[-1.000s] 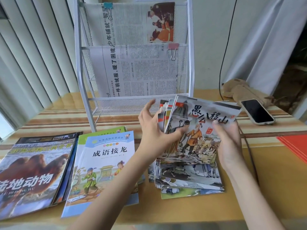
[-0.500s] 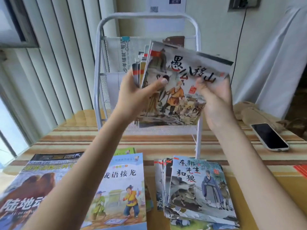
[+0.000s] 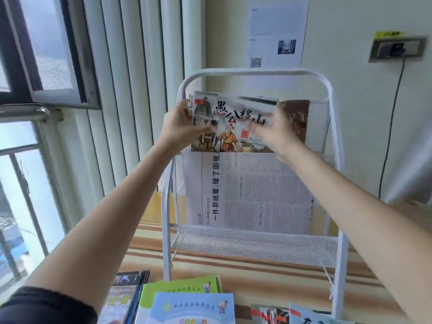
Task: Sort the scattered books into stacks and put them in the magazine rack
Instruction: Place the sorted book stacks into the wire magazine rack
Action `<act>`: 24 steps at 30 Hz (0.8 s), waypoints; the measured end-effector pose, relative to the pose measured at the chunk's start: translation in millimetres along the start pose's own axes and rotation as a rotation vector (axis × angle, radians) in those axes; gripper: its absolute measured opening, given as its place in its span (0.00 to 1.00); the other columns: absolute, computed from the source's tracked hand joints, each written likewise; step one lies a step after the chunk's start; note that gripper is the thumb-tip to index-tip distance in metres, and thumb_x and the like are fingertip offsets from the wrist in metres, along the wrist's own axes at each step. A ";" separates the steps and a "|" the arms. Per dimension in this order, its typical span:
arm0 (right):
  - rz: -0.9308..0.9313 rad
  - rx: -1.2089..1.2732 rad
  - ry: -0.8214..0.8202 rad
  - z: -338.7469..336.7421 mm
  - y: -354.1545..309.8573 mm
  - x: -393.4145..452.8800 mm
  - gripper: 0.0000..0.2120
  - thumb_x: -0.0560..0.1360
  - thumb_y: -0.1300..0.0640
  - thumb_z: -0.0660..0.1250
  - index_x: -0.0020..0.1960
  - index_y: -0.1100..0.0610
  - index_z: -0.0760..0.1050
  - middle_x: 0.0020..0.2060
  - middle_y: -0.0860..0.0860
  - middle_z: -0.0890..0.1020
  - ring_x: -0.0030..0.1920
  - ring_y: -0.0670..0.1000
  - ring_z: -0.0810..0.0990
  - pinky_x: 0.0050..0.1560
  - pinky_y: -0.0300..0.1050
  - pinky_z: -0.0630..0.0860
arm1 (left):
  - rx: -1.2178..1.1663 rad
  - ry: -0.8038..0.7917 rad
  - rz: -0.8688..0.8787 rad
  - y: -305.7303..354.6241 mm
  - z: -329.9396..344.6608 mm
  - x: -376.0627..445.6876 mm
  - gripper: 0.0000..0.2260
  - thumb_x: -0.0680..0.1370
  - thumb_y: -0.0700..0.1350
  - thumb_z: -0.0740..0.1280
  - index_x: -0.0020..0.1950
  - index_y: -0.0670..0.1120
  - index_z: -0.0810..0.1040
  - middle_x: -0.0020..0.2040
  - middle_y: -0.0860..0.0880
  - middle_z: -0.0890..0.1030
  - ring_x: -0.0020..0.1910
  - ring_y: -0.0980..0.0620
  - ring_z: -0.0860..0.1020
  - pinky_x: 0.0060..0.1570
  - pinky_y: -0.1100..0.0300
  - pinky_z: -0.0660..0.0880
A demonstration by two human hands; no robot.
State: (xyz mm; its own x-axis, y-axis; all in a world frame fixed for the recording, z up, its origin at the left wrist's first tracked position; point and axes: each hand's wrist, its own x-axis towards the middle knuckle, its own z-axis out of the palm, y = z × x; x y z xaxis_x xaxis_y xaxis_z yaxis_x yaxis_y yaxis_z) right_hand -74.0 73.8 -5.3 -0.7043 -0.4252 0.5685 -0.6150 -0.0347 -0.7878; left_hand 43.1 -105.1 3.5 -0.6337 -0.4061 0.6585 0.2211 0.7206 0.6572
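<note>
Both hands hold a thin stack of picture books (image 3: 230,123) up at the top pocket of the white wire magazine rack (image 3: 254,250), its lower edge tucked behind the pocket's front. The left hand (image 3: 180,127) grips the stack's left edge, thumb across the cover; the right hand (image 3: 277,132) pinches the right side, fingers curled on the front. A folded newspaper (image 3: 252,192) fills the middle pocket below, and another printed sheet shows behind the stack. The rack stands on a table (image 3: 268,279) covered with a brown and cream striped cloth. At the near edge lie more books: a dark pile (image 3: 127,293) at left, a green and blue pile (image 3: 187,300) in the middle, and a third pile (image 3: 297,314) at right. Behind are a window (image 3: 28,90) with vertical blinds (image 3: 121,94), a cream wall with a taped paper notice (image 3: 277,33), and a wall socket (image 3: 396,49) with a dark cable hanging from it.
</note>
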 end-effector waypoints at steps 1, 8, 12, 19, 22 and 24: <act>0.052 -0.029 -0.024 4.4 6.3 -0.9 0.54 0.63 0.49 0.75 0.77 0.57 0.45 0.73 0.57 0.62 0.72 0.54 0.63 0.69 0.58 0.65 | 0.085 0.012 0.024 -7.7 3.1 -2.4 0.25 0.62 0.45 0.80 0.53 0.46 0.71 0.46 0.53 0.79 0.43 0.56 0.79 0.48 0.55 0.80; 0.242 -0.825 -0.306 2.0 -2.5 12.8 0.44 0.73 0.36 0.61 0.77 0.60 0.49 0.66 0.62 0.70 0.60 0.59 0.75 0.57 0.49 0.74 | 0.640 -0.058 0.392 -37.9 0.4 5.3 0.45 0.71 0.51 0.71 0.78 0.50 0.45 0.79 0.50 0.50 0.77 0.48 0.50 0.75 0.46 0.40; 0.331 -1.086 -0.494 7.6 -15.4 0.3 0.29 0.82 0.43 0.44 0.75 0.62 0.55 0.75 0.60 0.58 0.73 0.58 0.60 0.70 0.48 0.58 | 0.655 -0.089 0.362 -45.6 5.7 3.3 0.30 0.78 0.56 0.61 0.77 0.52 0.55 0.75 0.50 0.62 0.74 0.47 0.60 0.73 0.46 0.40; 0.451 -0.948 -0.637 -15.9 -21.3 -6.2 0.33 0.79 0.36 0.43 0.77 0.56 0.54 0.77 0.53 0.52 0.76 0.54 0.51 0.73 0.51 0.50 | 0.800 0.086 0.454 -39.1 0.9 8.9 0.18 0.82 0.51 0.55 0.66 0.45 0.75 0.59 0.46 0.78 0.61 0.43 0.71 0.70 0.48 0.59; 0.515 -0.989 -0.727 -9.9 -30.0 -3.9 0.30 0.80 0.37 0.41 0.77 0.51 0.48 0.77 0.51 0.46 0.77 0.52 0.45 0.73 0.51 0.45 | 0.814 0.017 0.466 -33.6 7.7 11.8 0.20 0.82 0.53 0.54 0.70 0.47 0.71 0.68 0.49 0.74 0.71 0.48 0.66 0.74 0.50 0.47; 0.526 -0.907 -0.770 -1.8 -29.2 -2.6 0.30 0.79 0.36 0.40 0.77 0.48 0.46 0.77 0.50 0.45 0.77 0.52 0.44 0.73 0.52 0.43 | 0.792 -0.109 0.456 -26.6 21.8 9.6 0.24 0.81 0.57 0.54 0.76 0.50 0.62 0.74 0.50 0.66 0.75 0.50 0.60 0.75 0.49 0.42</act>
State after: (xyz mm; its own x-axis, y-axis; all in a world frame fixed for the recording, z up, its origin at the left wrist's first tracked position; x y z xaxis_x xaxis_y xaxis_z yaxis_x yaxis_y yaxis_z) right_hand -54.8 77.6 16.6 -0.7359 -0.6177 -0.2772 -0.5612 0.7855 -0.2608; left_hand 14.9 -115.8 -15.7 -0.6852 0.0385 0.7273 -0.0799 0.9886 -0.1276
